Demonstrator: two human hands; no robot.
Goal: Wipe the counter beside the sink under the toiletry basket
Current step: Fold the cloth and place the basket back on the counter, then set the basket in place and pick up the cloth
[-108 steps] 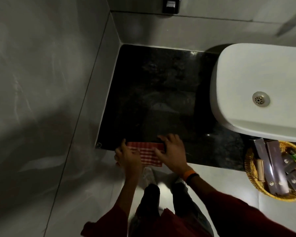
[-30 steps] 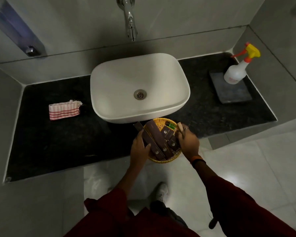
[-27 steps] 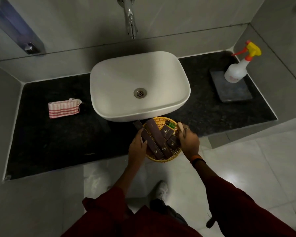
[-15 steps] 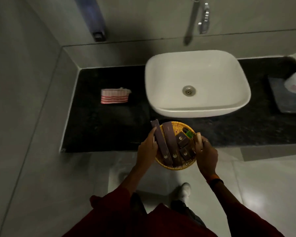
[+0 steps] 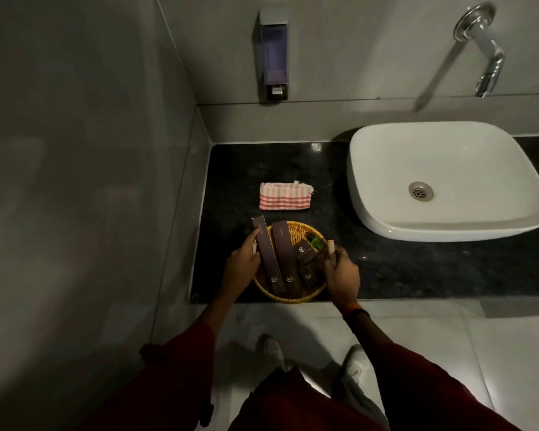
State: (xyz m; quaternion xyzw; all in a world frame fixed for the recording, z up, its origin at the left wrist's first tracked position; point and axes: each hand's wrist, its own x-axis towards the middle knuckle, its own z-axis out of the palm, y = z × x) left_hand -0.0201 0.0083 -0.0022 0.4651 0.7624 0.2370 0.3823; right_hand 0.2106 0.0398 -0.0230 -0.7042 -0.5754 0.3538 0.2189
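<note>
A round wicker toiletry basket (image 5: 296, 232) with several dark brown boxes and a small green bottle is at the front edge of the black counter (image 5: 386, 269), left of the sink. My left hand (image 5: 242, 265) grips its left rim and my right hand (image 5: 340, 272) grips its right rim. I cannot tell whether the basket rests on the counter or hangs just above it. A folded red-and-white striped cloth (image 5: 284, 196) lies flat on the counter just behind the basket, with neither hand on it.
A white vessel sink (image 5: 442, 178) stands on the counter to the right, under a chrome tap (image 5: 486, 51). A soap dispenser (image 5: 274, 54) hangs on the back wall. A grey tiled wall closes off the counter's left end. My shoes stand on the light floor tiles below.
Both hands have carried the basket leftward from in front of the sink to the counter's left section, just in front of the cloth. The cloth has stayed where it was.
</note>
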